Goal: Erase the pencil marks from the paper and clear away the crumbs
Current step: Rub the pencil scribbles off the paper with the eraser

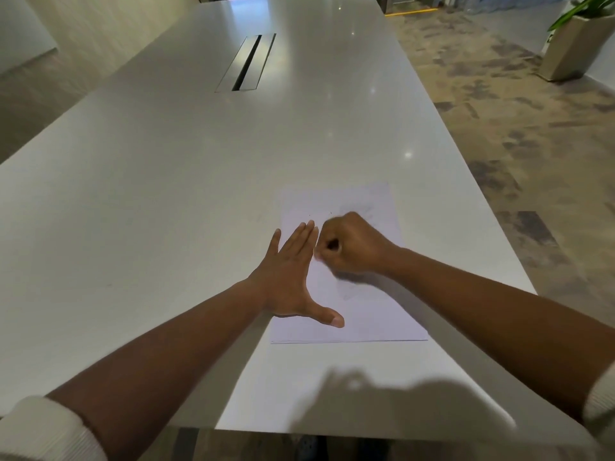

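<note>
White and glossy, the long table [166, 194] ran away from us, with a metal cable hatch [245, 63] set into its far middle. Our left hand [289, 277] lay flat across the left edge of the paper [369, 314], fingers straight and together, thumb spread out toward the near side, pressing the sheet down. The paper sat on the near right part of the table, close to its right edge, with faint grey pencil smudges [361, 209] near its far end and a few dark crumbs [320, 214] just beyond our fingertips. Our right hand [349, 244] rested on the sheet just beside the left fingertips, curled into a fist; whether it held an eraser we could not tell, since nothing showed inside it. Farther right lay patterned carpet [519, 134], and a potted plant [575, 38] stood at the far right.
</note>
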